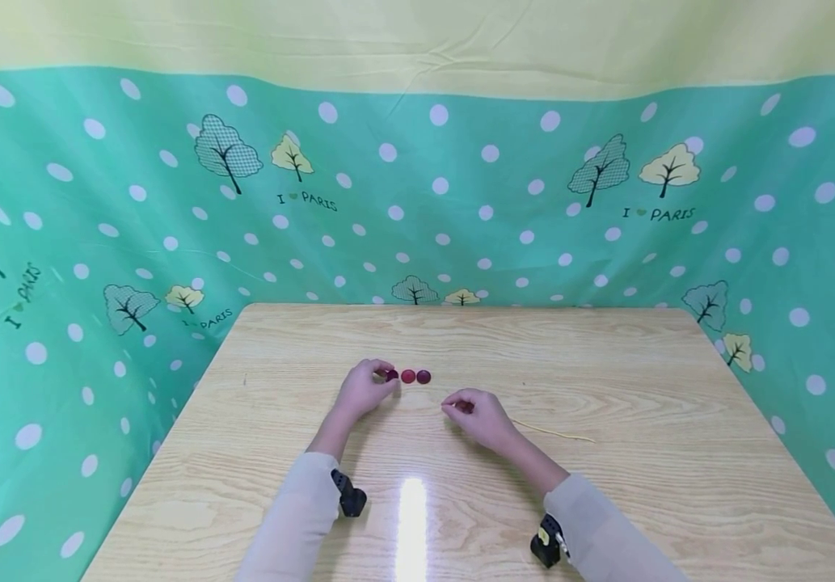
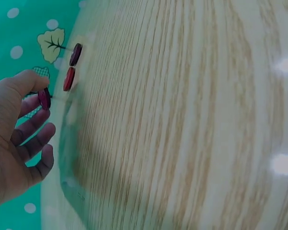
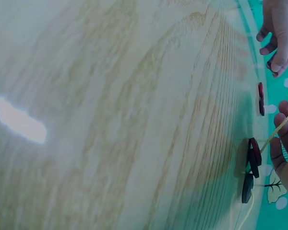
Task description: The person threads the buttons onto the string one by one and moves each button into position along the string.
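My left hand [image 1: 364, 390] pinches a dark purple-red button [image 2: 44, 98] between thumb and forefinger, its other fingers loosely bent. Beside it on the table lie a red button [image 1: 408, 377] and a dark purple button [image 1: 423, 377], side by side. My right hand [image 1: 488, 422] grips a thin yellow cord [image 3: 281, 125] in its fingertips. Several dark red and blackish buttons [image 3: 247, 188] are threaded on this cord below the fingers, close over the table in the right wrist view. The cord's tail [image 1: 562, 436] trails rightward across the wood.
The wood-grain table [image 1: 606, 364] reaches back to a green dotted curtain [image 1: 461, 242] printed with trees. Black cameras are strapped at the left sleeve [image 1: 286, 517] and the right sleeve [image 1: 606, 525]. A bright light reflection lies on the near tabletop.
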The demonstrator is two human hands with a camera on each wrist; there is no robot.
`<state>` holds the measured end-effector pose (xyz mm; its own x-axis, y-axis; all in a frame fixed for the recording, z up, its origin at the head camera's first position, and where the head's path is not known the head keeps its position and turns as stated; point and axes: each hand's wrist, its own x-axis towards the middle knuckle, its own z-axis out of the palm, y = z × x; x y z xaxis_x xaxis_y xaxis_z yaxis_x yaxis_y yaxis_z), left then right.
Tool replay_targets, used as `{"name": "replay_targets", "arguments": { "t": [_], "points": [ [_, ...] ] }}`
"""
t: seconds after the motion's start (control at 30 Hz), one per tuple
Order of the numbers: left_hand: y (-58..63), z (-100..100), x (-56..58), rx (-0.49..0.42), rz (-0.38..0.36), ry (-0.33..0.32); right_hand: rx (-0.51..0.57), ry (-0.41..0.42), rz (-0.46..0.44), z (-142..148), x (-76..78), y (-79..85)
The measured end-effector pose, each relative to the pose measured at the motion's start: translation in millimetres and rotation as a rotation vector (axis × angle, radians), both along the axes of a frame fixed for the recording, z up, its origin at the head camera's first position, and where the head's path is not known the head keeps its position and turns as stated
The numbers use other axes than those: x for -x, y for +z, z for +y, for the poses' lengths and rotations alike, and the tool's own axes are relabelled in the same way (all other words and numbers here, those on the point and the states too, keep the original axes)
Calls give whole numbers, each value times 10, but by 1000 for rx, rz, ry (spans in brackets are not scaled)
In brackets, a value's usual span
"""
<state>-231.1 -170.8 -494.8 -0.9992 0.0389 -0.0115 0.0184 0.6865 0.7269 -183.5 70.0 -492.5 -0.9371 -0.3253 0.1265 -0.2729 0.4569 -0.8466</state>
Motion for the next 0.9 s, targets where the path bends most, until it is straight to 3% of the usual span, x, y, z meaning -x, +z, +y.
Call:
{"name": "replay_targets", "arguments": {
  "t": [0.4, 0.7, 0.9],
  "points": [
    [109, 97, -64, -72, -21, -57, 1, 2, 12, 6, 20, -7],
    [125, 153, -77, -217, -79, -117, -1, 10, 7, 21, 17, 1],
    [213, 183, -114, -250, -93, -142, -3, 11, 1, 26, 22, 12]
  ]
}}
